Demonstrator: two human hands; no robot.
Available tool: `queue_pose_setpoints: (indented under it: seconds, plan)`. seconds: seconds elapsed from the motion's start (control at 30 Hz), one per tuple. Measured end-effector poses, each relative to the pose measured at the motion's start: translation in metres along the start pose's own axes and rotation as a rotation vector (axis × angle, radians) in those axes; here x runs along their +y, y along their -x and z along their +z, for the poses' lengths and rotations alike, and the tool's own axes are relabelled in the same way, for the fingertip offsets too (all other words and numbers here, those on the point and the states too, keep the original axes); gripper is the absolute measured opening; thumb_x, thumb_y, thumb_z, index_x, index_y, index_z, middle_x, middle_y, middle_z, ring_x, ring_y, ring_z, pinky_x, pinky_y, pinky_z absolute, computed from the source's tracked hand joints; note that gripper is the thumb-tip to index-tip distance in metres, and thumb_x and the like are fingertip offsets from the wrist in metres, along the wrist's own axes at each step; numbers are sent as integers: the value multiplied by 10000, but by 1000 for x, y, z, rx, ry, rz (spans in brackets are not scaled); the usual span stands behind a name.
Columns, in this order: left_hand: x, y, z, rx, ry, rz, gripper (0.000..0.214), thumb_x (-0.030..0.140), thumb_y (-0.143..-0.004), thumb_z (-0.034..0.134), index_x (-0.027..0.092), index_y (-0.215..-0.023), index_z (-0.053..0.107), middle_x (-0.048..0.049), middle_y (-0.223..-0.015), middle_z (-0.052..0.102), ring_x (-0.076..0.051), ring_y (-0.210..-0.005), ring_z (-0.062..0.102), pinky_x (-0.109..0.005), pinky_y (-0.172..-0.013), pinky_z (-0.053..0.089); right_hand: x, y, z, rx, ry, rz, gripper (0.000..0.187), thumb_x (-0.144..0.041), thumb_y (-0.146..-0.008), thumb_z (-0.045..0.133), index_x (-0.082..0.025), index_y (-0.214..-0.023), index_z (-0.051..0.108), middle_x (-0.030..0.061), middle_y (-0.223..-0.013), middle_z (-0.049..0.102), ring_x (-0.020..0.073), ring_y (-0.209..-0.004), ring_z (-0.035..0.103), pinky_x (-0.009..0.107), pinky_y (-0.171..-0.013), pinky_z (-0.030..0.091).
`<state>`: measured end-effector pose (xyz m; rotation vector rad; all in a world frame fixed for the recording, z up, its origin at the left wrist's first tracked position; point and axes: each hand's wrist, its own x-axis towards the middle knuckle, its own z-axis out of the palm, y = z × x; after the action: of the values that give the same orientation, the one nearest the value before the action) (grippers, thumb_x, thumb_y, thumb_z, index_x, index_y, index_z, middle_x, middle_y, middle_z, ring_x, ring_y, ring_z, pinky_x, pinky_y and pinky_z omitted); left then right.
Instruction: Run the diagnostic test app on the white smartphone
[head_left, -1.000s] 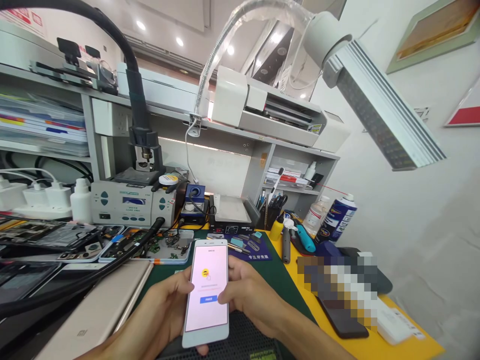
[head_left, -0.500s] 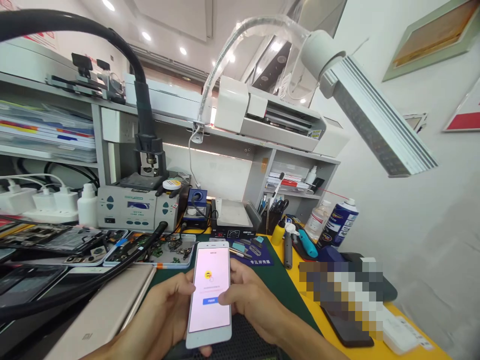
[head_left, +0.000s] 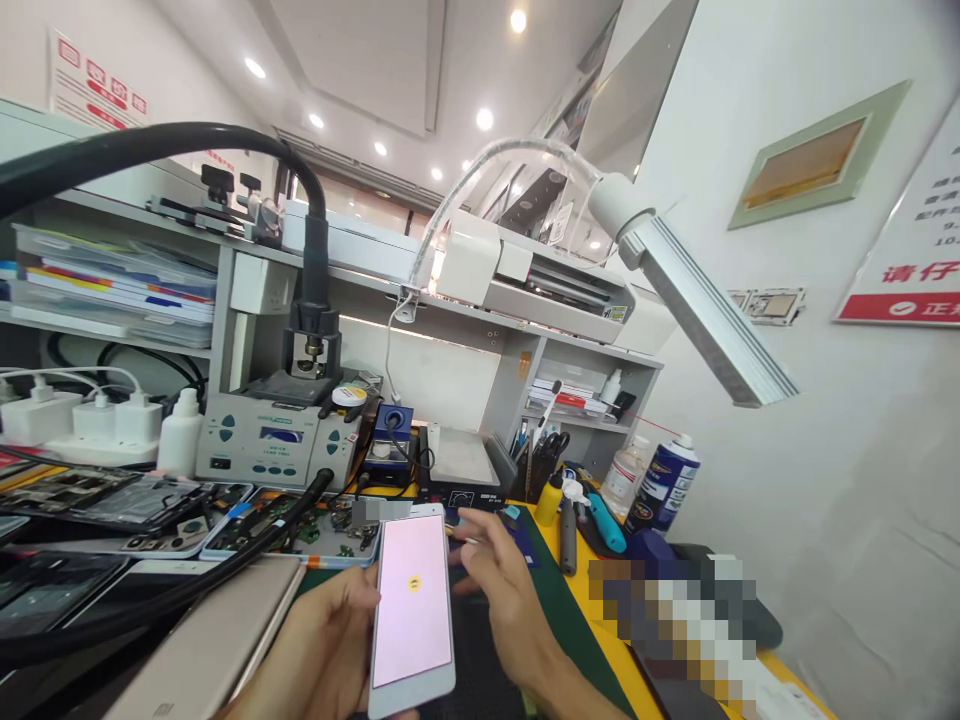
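A white smartphone (head_left: 412, 640) faces me upright, its lit pale-pink screen showing a small yellow icon in the middle. My left hand (head_left: 337, 625) is closed around the phone's left edge, with the thumb along the side and a fingertip showing under the bottom edge. To the right of the phone, my right hand (head_left: 499, 595) is apart from it, fingers spread and bent, holding nothing. Beneath both hands lies a dark green mat (head_left: 577, 640).
A gold phone (head_left: 202, 640) and a black hose (head_left: 225, 590) lie at left. Behind are a parts tray (head_left: 300, 555), a grey rework station (head_left: 274, 440) and a hot plate (head_left: 465, 460). A spray can (head_left: 664, 485) stands right; a lamp (head_left: 705, 310) hangs above.
My right hand has let go of the phone's right edge and moved off to the right. The screen's text and blue button are gone, leaving the yellow icon. My view has tilted up.
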<state>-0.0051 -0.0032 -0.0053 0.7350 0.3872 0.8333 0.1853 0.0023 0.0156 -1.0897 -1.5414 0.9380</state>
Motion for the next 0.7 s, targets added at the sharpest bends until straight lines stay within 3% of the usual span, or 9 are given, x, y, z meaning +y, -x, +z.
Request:
queue_pose_setpoints:
  seconds: [0.07,0.13,0.23,0.3,0.43,0.53,0.7]
  plan:
    - [0,-1,-1,14,-3,6,502,364,-850,438,183,-1318,465,-74,-861,680,-301,-776,654,-399,-575,538,-1,1,-4,79,243,-241,315,-361,-1002,472,-243,-1260,608,113,-1266,576,273,-1160,556,419,-952,459]
    - [0,-1,0,32,7,0,517,339,-846,450,203,-1345,440,-65,-884,683,-299,-809,658,-387,-576,541,-3,3,-4,73,419,-489,280,-286,-1004,463,-246,-1214,643,117,-1287,557,283,-1221,515,458,-1038,402]
    - [1,0,3,27,0,-3,634,314,-833,463,252,-1448,325,-63,-981,705,-302,-839,670,-388,-568,548,-5,6,3,23,580,-811,278,-173,-918,503,-218,-1151,649,128,-1282,531,323,-1258,468,533,-1053,377]
    - [3,2,4,17,-5,2,693,311,-842,453,279,-1498,231,-59,-1021,715,-303,-830,677,-406,-575,557,-4,6,8,7,632,-929,299,-135,-856,516,-199,-1120,642,130,-1269,515,343,-1270,442,559,-1034,384]
    - [3,3,6,-1,37,-4,727,284,-841,433,247,-1527,196,-86,-1035,727,-300,-798,684,-397,-560,551,1,4,8,5,655,-946,305,-104,-818,514,-191,-1074,656,120,-1296,494,346,-1286,418,564,-1039,376]
    - [1,2,6,-17,55,0,735,270,-822,459,211,-1523,248,-122,-1052,725,-296,-769,684,-394,-548,545,4,3,3,-25,670,-943,307,-116,-827,524,-204,-1087,663,105,-1333,481,343,-1304,400,556,-1047,374]
    - [0,3,2,-20,56,-1,682,248,-819,487,244,-1489,356,-97,-1048,729,-278,-747,673,-403,-564,553,0,6,-1,-66,707,-851,336,-166,-870,508,-206,-1172,650,119,-1386,441,354,-1344,351,579,-1065,348]
